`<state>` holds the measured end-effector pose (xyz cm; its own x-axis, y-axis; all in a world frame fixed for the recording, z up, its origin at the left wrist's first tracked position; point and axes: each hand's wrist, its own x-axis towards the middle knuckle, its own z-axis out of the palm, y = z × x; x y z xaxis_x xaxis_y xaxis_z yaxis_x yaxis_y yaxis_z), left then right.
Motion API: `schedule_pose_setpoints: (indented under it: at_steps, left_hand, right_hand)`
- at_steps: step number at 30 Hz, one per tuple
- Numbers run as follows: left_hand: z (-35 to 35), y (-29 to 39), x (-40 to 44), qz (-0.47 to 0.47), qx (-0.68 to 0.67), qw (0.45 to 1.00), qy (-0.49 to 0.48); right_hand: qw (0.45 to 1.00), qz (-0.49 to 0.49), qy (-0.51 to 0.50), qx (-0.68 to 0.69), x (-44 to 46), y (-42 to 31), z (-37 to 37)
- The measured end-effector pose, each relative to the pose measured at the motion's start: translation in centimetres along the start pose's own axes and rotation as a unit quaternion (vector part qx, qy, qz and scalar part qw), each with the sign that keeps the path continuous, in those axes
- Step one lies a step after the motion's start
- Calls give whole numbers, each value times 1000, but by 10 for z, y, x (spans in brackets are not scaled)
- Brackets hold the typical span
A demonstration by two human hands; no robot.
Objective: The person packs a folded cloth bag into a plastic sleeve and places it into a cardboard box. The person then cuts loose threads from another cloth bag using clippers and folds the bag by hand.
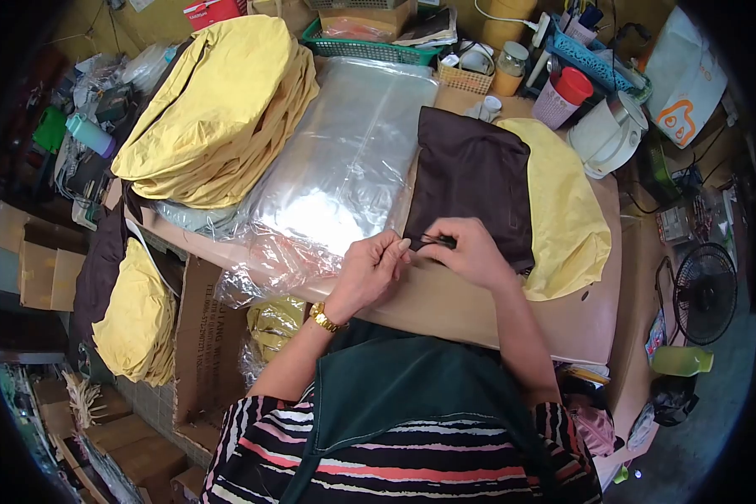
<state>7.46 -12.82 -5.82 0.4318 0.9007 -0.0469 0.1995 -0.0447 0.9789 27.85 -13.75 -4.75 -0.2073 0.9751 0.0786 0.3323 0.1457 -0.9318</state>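
Observation:
A dark brown and yellow fabric piece lies on the table, its dark brown part (475, 181) folded over beside the yellow part (559, 210). At the near left corner of the dark cloth, my left hand (374, 267) pinches the edge with closed fingertips. My right hand (470, 252) is closed right next to it, with a small dark object (447, 242) partly showing between thumb and fingers. Its exact kind is hidden. Both hands rest close together near the table's front edge.
A stack of clear plastic bags (344, 151) lies left of the cloth. Beyond it sits a tall pile of yellow fabric pieces (218, 109). A white kettle (609, 134), a pink cup holder (559, 105) and a green basket (370, 50) stand along the back.

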Motion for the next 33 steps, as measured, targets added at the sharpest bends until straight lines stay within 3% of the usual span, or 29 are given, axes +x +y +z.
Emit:
schedule_pose_setpoints:
  at_steps: [3,6,9,10,12,13,15,18,20,22,24,25,30,32,33]
  left_hand:
    - [-11,0,-2,26,47,999,4]
    - [-26,-11,-7,-6,-50,997,64]
    - [-34,1,-7,-216,-255,942,-40]
    - [-26,-7,-5,-218,-256,941,-37]
    - [-10,-23,-3,-161,-216,954,-133]
    - [-9,-24,-1,-164,-99,969,-157]
    - [-11,-24,-1,-145,-62,980,-120]
    - [-17,-24,-7,-136,-2,989,-64]
    - [-23,-30,-13,-122,18,992,-16]
    - [-30,-43,-17,-102,19,995,-8]
    - [-33,-48,-19,-83,-90,992,11]
    - [-36,-48,-20,-126,-121,985,-5]
    - [7,-29,-12,-116,-162,979,47]
    - [12,-33,0,-14,150,985,-81]
    - [12,-33,2,-22,195,977,-84]
  right_hand:
    - [993,-41,57,-91,-13,-8,4]
    - [985,-78,102,-111,-26,-11,7]
    - [981,-128,59,-133,-40,-5,12]
    - [982,-127,56,-131,-40,-6,14]
    - [984,-121,-35,-130,-41,-9,17]
    - [984,-119,-38,-129,-42,-10,18]
    - [997,-29,67,-29,-37,-10,18]
    - [964,38,199,-172,-41,50,6]
    - [961,23,206,-181,-50,60,1]
    - [959,9,214,-186,-53,60,2]
    - [963,38,193,-187,-53,58,1]
    - [963,40,191,-187,-52,56,2]
    - [959,36,209,-187,-51,61,5]
    - [961,43,207,-178,-52,59,5]
    - [962,49,208,-169,-52,58,3]
